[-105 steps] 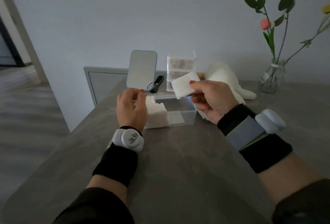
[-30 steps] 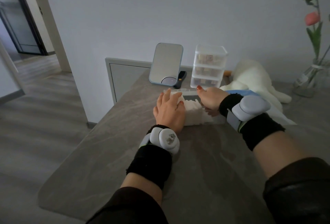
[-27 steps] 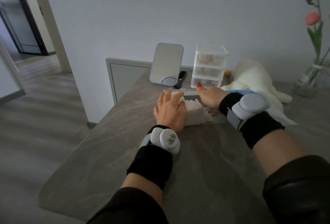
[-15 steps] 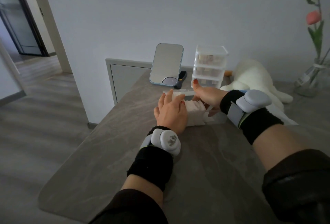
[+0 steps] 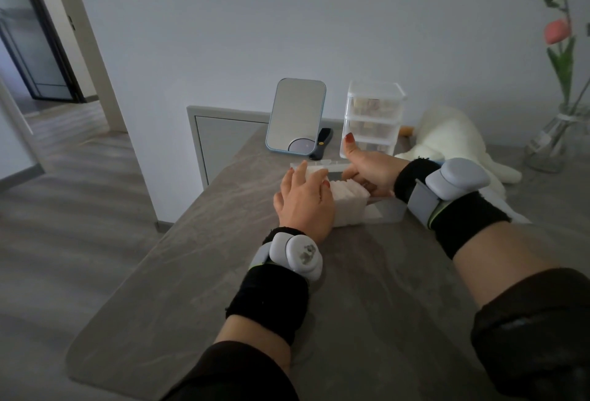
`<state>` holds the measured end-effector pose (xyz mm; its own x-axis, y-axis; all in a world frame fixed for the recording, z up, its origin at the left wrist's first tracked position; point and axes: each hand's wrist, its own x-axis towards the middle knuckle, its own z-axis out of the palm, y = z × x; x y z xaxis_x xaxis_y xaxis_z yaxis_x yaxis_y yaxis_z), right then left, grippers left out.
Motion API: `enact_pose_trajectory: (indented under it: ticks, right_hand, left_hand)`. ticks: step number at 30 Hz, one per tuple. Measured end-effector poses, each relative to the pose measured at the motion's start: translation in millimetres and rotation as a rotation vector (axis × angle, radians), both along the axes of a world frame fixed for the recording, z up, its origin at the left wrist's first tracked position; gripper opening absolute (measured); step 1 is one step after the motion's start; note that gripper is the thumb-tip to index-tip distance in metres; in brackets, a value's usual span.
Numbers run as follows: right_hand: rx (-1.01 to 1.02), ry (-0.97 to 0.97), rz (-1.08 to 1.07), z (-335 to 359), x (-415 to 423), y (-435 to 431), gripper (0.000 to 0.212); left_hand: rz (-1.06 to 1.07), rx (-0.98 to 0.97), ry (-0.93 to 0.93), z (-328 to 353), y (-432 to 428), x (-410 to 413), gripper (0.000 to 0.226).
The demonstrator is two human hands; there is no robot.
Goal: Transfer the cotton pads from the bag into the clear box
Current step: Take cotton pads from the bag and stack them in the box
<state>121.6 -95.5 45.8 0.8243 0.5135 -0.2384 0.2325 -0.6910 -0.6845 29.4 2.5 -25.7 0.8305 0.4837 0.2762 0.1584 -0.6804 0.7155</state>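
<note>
A clear box (image 5: 388, 212) sits on the grey table, and a row of white cotton pads (image 5: 348, 201) stands on edge in its left part. My left hand (image 5: 303, 201) rests with straight fingers against the left end of the box and the pads. My right hand (image 5: 372, 170) reaches into the box from the right. Its fingers press on the right end of the row and its thumb points up. The bag is hidden behind my right wrist.
The box's clear lid (image 5: 322, 164) lies just behind it. Farther back stand a mirror (image 5: 295, 118), a dark remote (image 5: 322, 143) and a stack of clear drawers (image 5: 372, 119). A white plush toy (image 5: 453, 141) and a glass vase (image 5: 557, 141) are at the right. The table's left edge is close.
3.5 s ago my right hand held pads above the box; now they stand inside it. Over the last second my right hand pushed the row towards my left hand and its thumb rose.
</note>
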Motion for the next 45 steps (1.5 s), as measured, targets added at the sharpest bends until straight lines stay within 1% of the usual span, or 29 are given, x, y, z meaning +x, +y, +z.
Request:
enact_pose_trajectory:
  ticks: [3, 6, 9, 12, 14, 16, 19, 20, 22, 26, 28, 30, 31, 33, 35, 37, 39, 41, 43, 45]
  right_hand:
    - [-0.029, -0.105, -0.018, 0.0, 1.7, -2.3, 0.105]
    - [-0.043, -0.206, -0.078, 2.6, -0.8, -6.8, 0.095]
    - [-0.022, -0.163, -0.124, 5.7, -2.2, -9.6, 0.087]
    - [0.036, -0.039, -0.099, 6.1, -4.5, -8.2, 0.084]
    - [0.05, 0.004, -0.07, 4.7, -4.3, -8.5, 0.084]
    - [0.058, -0.008, -0.076, 3.1, -3.0, -10.1, 0.084]
    - [-0.029, -0.111, -0.072, -1.4, -2.4, -9.2, 0.084]
    - [-0.059, -0.112, -0.061, -2.5, -3.5, -8.2, 0.082]
    - [-0.053, -0.082, -0.044, -2.8, -7.7, -6.7, 0.077]
    - [-0.05, -0.097, -0.018, -2.1, -8.9, -6.7, 0.083]
    - [-0.048, -0.112, -0.001, -1.1, -9.5, -9.7, 0.093]
    - [0.004, -0.182, -0.002, 1.2, -7.0, -13.2, 0.102]
    - [0.048, -0.211, -0.024, 3.6, -6.6, -16.7, 0.101]
    - [0.164, -0.206, -0.06, 10.7, -6.1, -26.2, 0.094]
    - [0.263, -0.23, -0.046, 18.0, -7.0, -41.5, 0.085]
    - [0.377, -0.315, -0.05, 24.0, -6.9, -60.0, 0.072]
    - [0.474, -0.434, -0.105, 25.6, -3.6, -83.7, 0.055]
    - [0.562, -0.507, -0.169, 21.5, 3.2, -110.8, 0.041]
    - [0.65, -0.542, -0.228, 11.2, 4.6, -136.8, 0.033]
    - [0.699, -0.637, -0.267, -4.3, 0.9, -162.9, 0.027]
  left_hand:
    - [0.003, -0.002, -0.014, 0.3, -0.6, -0.5, 0.039]
    - [-0.01, 0.009, -0.076, 0.0, -0.5, -2.0, 0.037]
    - [-0.08, 0.085, -0.181, -1.1, 0.9, -2.7, 0.036]
    - [-0.167, 0.181, -0.127, -1.4, 1.1, -2.8, 0.045]
    - [-0.191, 0.207, -0.104, -2.1, 1.7, -2.7, 0.046]
    - [-0.198, 0.198, -0.099, -2.5, 2.9, -2.0, 0.046]
    - [-0.208, 0.206, -0.08, -3.0, 4.5, -0.1, 0.045]
    - [-0.21, 0.209, -0.078, -3.0, 4.8, 0.3, 0.043]
    - [-0.209, 0.207, -0.085, -3.4, 5.4, 0.5, 0.039]
    - [-0.207, 0.202, -0.094, -2.6, 5.4, 0.4, 0.038]
    - [-0.205, 0.187, -0.102, -2.2, 4.6, -0.3, 0.041]
    - [-0.202, 0.17, -0.125, -2.6, 4.5, -1.3, 0.046]
    - [-0.195, 0.161, -0.147, -2.9, 4.7, -1.5, 0.046]
    - [-0.172, 0.153, -0.205, -2.9, 6.5, -1.9, 0.045]
    - [-0.157, 0.175, -0.264, -2.2, 5.7, -1.5, 0.042]
    - [-0.152, 0.216, -0.331, -2.2, 3.2, -1.0, 0.038]
    - [-0.15, 0.254, -0.404, -2.9, -0.9, 0.2, 0.035]
    - [-0.154, 0.301, -0.463, -4.2, -4.8, 1.6, 0.036]
    - [-0.162, 0.357, -0.51, -5.7, -8.4, 2.5, 0.039]
    - [-0.164, 0.391, -0.556, -5.2, -15.9, 4.0, 0.04]
